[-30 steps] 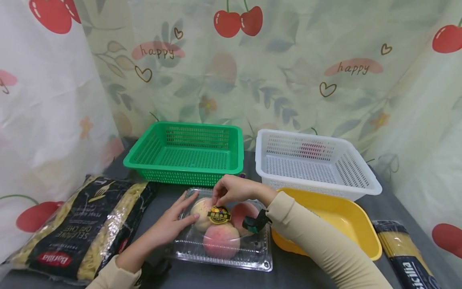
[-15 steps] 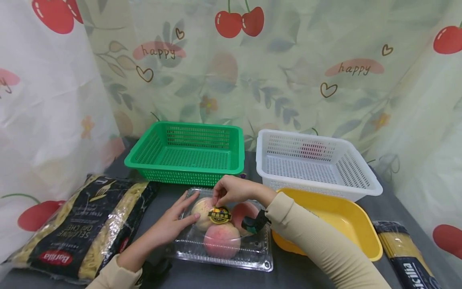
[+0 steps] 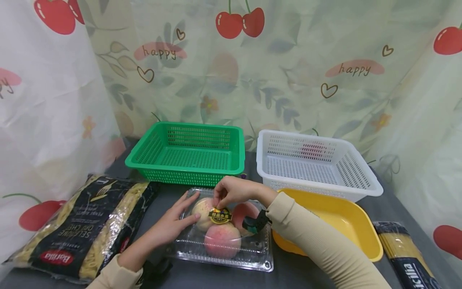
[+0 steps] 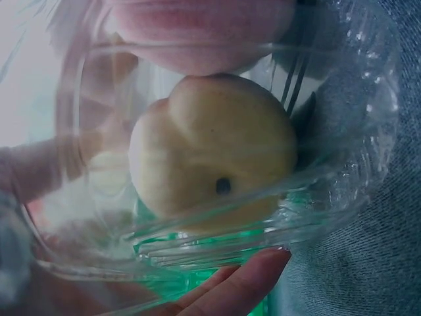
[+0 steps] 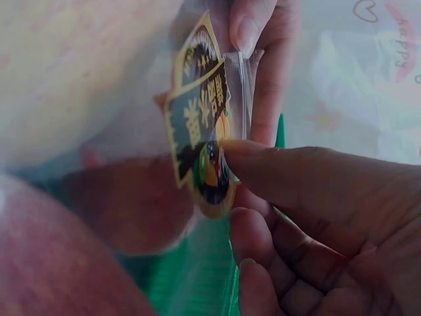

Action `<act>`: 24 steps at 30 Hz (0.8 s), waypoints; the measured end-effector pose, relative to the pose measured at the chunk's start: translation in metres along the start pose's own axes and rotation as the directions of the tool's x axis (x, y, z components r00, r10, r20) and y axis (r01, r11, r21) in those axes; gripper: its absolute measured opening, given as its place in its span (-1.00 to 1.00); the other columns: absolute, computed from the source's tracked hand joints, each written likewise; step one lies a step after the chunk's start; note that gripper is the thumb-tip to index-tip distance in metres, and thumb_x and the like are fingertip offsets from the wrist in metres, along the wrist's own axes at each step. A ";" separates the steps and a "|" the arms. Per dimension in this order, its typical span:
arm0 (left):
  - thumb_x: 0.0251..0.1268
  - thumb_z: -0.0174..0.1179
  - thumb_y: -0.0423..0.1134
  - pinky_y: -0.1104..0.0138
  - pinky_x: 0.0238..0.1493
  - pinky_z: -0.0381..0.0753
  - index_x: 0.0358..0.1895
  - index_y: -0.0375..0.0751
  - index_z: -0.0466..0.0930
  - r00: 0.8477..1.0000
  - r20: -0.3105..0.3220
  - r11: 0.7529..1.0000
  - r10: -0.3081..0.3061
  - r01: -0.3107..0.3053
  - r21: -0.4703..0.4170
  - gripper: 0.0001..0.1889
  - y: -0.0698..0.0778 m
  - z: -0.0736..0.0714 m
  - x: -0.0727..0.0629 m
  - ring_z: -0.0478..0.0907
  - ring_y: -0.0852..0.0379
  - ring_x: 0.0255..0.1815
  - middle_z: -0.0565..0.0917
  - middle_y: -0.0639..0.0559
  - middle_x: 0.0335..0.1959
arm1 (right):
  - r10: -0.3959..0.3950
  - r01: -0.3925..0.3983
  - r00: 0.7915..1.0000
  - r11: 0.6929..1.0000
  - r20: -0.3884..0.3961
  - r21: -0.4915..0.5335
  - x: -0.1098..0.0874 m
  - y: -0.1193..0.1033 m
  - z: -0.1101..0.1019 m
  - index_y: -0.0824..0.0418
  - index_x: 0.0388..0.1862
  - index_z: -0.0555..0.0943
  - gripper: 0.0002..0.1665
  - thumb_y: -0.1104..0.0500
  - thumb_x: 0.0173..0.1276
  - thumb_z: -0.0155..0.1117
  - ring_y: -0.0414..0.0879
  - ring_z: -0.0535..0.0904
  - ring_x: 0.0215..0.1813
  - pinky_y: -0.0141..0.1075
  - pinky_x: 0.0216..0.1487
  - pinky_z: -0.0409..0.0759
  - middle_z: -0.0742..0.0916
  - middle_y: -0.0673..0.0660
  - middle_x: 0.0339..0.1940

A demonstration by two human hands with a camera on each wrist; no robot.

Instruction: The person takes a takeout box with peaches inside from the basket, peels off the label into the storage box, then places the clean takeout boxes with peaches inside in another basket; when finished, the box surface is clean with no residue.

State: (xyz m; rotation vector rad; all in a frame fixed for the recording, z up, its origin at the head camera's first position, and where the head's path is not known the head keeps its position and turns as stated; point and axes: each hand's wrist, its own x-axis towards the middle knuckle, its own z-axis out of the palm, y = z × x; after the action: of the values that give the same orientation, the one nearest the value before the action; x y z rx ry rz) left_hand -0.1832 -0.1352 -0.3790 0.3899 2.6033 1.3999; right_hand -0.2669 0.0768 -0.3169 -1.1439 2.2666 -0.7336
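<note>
A clear plastic clamshell box [image 3: 252, 259] lies on the dark table with three peaches inside: one pale [image 3: 202, 212], one pink at the front [image 3: 223, 241], another pink at the right [image 3: 241, 214]. A black and gold fruit sticker [image 3: 221, 217] lies on its lid. My left hand [image 3: 172, 222] rests on the box's left side, fingers spread and nearly straight, thumb on the lid. Over the lid, my right hand [image 3: 236, 190] pinches the sticker's edge; the thumb [image 5: 283, 168] presses it in the right wrist view. The left wrist view shows a pale peach [image 4: 210, 138] through the plastic.
Behind the box stand a green basket [image 3: 184, 176] and a white basket [image 3: 288, 182]. A yellow tray [image 3: 343, 224] sits to the right, partly under my right forearm. Barilla pasta bags lie at the left [image 3: 81, 224] and far right [image 3: 400, 249]. A patterned curtain [image 3: 231, 92] surrounds the table.
</note>
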 end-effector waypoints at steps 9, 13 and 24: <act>0.34 0.07 0.00 -0.26 0.30 0.07 0.47 0.02 0.03 1.000 0.001 1.000 -0.001 0.001 -0.005 -0.31 0.001 0.000 0.000 0.04 -0.39 0.41 -0.22 -0.27 0.51 | 0.005 -0.005 1.000 1.000 -0.009 0.010 -0.001 0.000 0.000 0.30 -0.33 0.67 -0.93 0.35 0.20 0.29 -0.32 0.57 -0.40 -0.48 -0.30 0.58 0.73 0.12 -0.36; 0.34 0.07 -0.01 -0.25 0.30 0.10 0.47 0.01 0.03 1.000 0.000 1.000 0.000 0.000 -0.005 -0.32 0.000 0.000 0.000 0.08 -0.39 0.39 -0.22 -0.28 0.51 | 0.002 -0.002 1.000 1.000 -0.005 0.009 -0.001 0.000 0.000 0.30 -0.35 0.67 -0.94 0.35 0.21 0.28 -0.33 0.57 -0.39 -0.48 -0.30 0.58 0.73 0.12 -0.37; 0.34 0.07 0.00 -0.24 0.30 0.11 0.47 0.01 0.04 1.000 -0.002 1.000 -0.004 0.004 -0.005 -0.32 0.000 0.000 0.000 0.08 -0.39 0.39 -0.22 -0.28 0.51 | -0.007 0.007 1.000 1.000 0.000 0.009 -0.001 0.001 0.000 0.32 -0.36 0.64 -0.96 0.33 0.22 0.27 -0.31 0.55 -0.39 -0.48 -0.30 0.57 0.70 0.09 -0.39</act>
State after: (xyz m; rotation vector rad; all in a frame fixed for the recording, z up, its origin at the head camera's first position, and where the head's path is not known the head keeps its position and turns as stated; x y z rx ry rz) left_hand -0.1835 -0.1350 -0.3793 0.3821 2.6003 1.4058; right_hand -0.2665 0.0782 -0.3170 -1.1482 2.2578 -0.7456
